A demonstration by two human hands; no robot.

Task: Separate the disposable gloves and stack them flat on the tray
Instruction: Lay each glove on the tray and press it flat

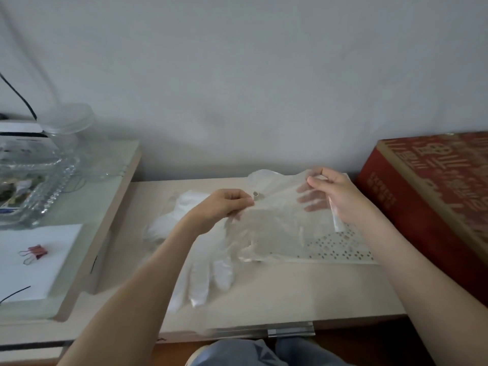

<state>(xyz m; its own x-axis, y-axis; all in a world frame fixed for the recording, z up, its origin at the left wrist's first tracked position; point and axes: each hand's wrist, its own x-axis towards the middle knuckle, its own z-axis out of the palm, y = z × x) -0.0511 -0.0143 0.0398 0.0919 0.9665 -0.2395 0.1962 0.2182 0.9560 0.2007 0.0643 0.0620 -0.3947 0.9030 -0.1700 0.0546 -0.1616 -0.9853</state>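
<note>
Both my hands hold one clear disposable glove (pixel 277 220) stretched over the tray. My left hand (pixel 224 207) pinches its left edge, and my right hand (pixel 335 191) pinches its upper right corner, with some fingers showing through the film. The perforated white tray (pixel 343 247) lies under the glove on the low beige table; its dotted holes show at the right. A pile of other clear gloves (pixel 200 262) lies to the left of the tray, with fingers pointing toward me and partly hidden by my left forearm.
A big red box (pixel 427 191) stands against the tray's right side. At the left a higher glass-topped table carries glass jars and dishes (pixel 60 151), white paper with pink binder clips (pixel 37 252), and a black cable. My knees show below the table's front edge.
</note>
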